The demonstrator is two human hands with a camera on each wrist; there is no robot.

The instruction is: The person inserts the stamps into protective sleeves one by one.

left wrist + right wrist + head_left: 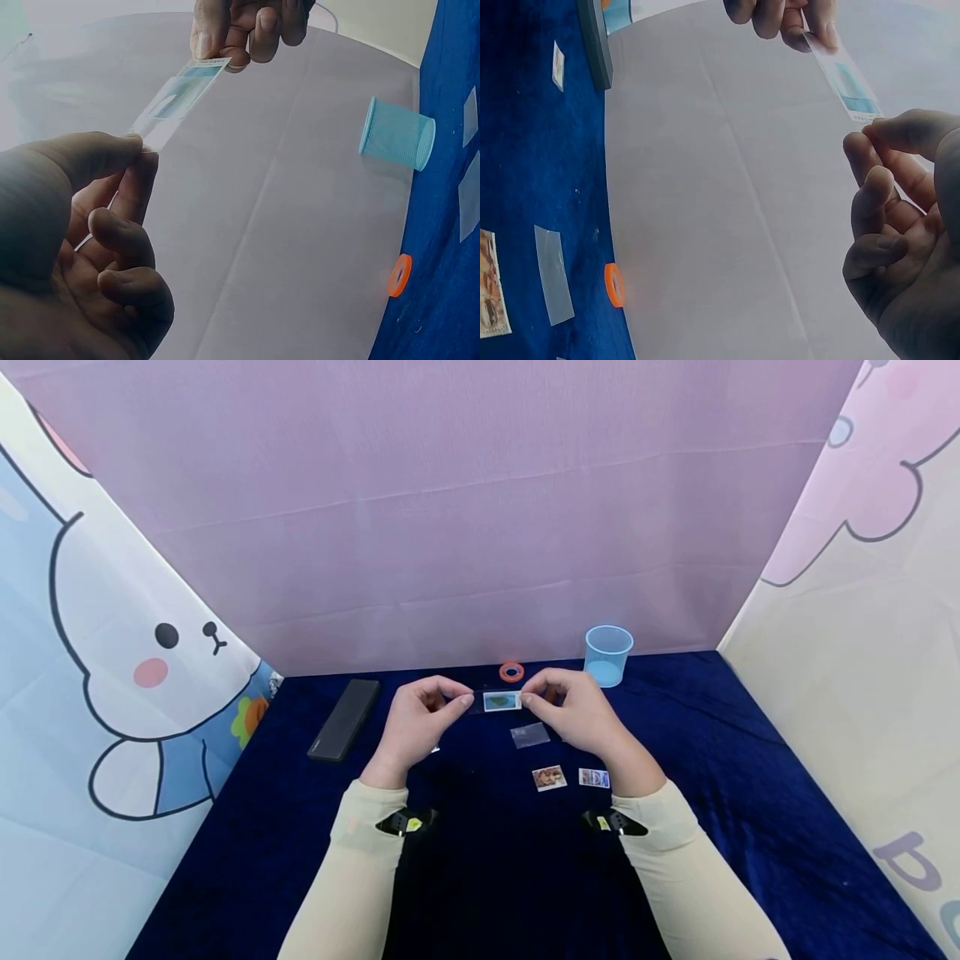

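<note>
Between my hands, raised in front of the back cloth, is a small blue-green stamp with a white border, lying at least partly in a clear plastic sleeve. My left hand pinches the sleeve's bare left end between thumb and forefinger. At the opposite end, my right hand pinches the stamp's edge with thumb and fingertip. The other fingers of both hands are loosely curled. Below, a second clear sleeve lies flat on the dark blue cloth.
A brown picture stamp and a bluish stamp lie nearer me. An orange ring-shaped roll and a light blue mesh cup stand at the back. To the left lies a long black case.
</note>
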